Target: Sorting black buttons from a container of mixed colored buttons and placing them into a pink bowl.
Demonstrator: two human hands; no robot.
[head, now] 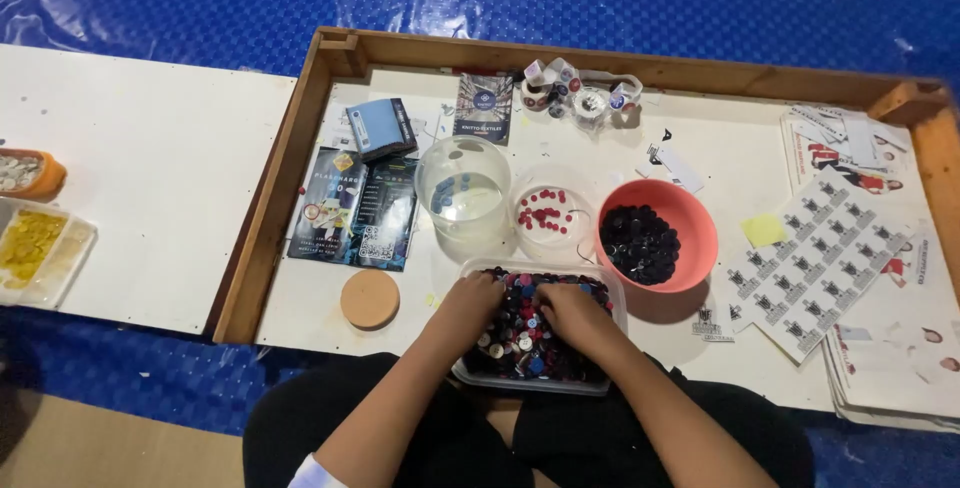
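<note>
Both hands dig into a clear rectangular tub heaped with mixed buttons in black, red, blue and white. It sits at the near edge of the wooden tray. The left hand and right hand rest curled among the buttons (whether either pinches one cannot be told). Just beyond stand a salmon bowl of black buttons, a clear cup of red ones and a clear jar holding blue.
</note>
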